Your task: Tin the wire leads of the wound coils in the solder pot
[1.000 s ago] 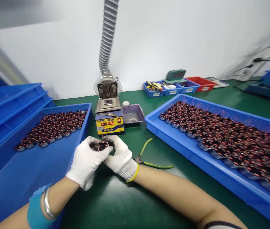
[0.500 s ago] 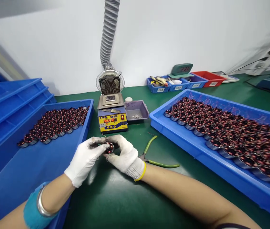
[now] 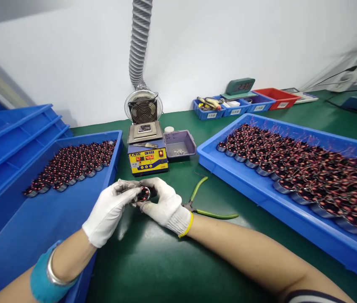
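Observation:
Both my hands wear white gloves and meet over the green mat in front of me. Together they pinch one small round wound coil (image 3: 143, 194) with red-and-black winding and a metal rim. My left hand (image 3: 110, 210) closes on it from the left, my right hand (image 3: 165, 206) from the right. A blue tray (image 3: 71, 210) on my left holds rows of the same coils (image 3: 71, 166). A second blue tray (image 3: 247, 187) on my right is filled with several more coils (image 3: 307, 172).
A yellow-and-blue solder pot (image 3: 147, 152) with red digits stands beyond my hands, a small fan (image 3: 143, 110) and grey exhaust hose (image 3: 138, 42) behind it. A grey dish (image 3: 180, 144) sits beside it. Green-handled cutters (image 3: 208, 206) lie by my right wrist. Small bins (image 3: 238, 105) line the back wall.
The view has shifted slightly. My hands stay together on the coil and have turned it a little between the fingers.

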Tool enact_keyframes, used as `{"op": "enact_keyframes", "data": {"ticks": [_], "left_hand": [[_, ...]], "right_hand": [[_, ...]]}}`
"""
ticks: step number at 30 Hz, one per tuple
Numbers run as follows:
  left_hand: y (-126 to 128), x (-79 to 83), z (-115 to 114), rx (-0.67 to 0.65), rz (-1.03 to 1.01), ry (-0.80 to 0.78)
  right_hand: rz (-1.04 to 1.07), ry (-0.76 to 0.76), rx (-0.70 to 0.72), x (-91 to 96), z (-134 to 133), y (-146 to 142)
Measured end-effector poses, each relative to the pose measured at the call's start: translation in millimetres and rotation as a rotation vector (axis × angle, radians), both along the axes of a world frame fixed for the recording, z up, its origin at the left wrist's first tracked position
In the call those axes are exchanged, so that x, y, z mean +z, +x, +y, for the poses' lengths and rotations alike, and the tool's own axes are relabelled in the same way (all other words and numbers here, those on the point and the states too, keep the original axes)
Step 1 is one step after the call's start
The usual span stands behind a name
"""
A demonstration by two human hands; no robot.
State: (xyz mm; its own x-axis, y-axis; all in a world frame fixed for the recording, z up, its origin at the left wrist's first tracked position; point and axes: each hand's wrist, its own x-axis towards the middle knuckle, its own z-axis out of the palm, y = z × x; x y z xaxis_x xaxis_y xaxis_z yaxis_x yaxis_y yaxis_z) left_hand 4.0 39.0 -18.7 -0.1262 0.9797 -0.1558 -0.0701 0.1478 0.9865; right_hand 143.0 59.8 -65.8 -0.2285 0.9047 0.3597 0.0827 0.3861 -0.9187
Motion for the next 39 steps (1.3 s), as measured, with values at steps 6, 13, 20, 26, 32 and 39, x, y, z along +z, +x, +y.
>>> {"op": "enact_keyframes", "data": {"ticks": [6, 13, 20, 26, 32, 39], "left_hand": [[-11, -2.6, 7, 0.097, 0.054, 0.092], [-36, 14.6, 14, 0.136, -0.022, 0.187], [-1, 12.9, -6, -0.108, 0.360, 0.009], [-3, 15.3, -9, -0.021, 0.202, 0.147], [-24, 29.3, -3, 0.101, -0.076, 0.348], [-7, 18.5, -7, -0.077, 0.266, 0.104]], "right_hand": [[-0.027, -0.071, 0.023, 2.9, -3, 1], [0.018, -0.229, 0.086, 9.1, -4, 0], [-0.039, -0.072, 0.069, 12.3, -8, 1], [-0.074, -0.130, 0.133, 15.0, -15, 2], [0.021, -0.199, 0.148, 15.2, -13, 1], [-0.116, -0.142, 0.144, 18.1, -16, 2]]}}
